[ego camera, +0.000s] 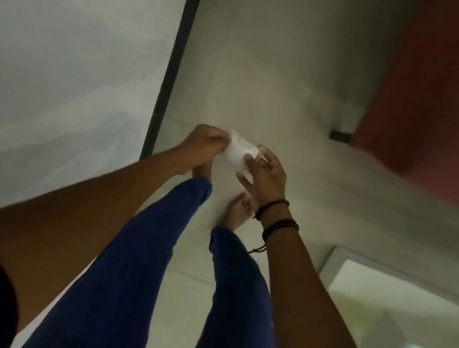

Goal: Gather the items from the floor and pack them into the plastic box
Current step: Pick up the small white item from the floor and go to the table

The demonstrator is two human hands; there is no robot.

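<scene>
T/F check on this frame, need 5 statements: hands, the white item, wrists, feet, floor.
1. Both hands hold the white item. True: left hand grips its left side, right hand its right.
2. The white item lies on the floor. False: it is held up between the hands, above the feet.
3. The left wrist has dark bracelets. False: the bracelets are on the right wrist; the left is bare.
4. The person is barefoot. True: a bare foot shows below the blue trousers.
5. A red surface is at upper right. True.
</scene>
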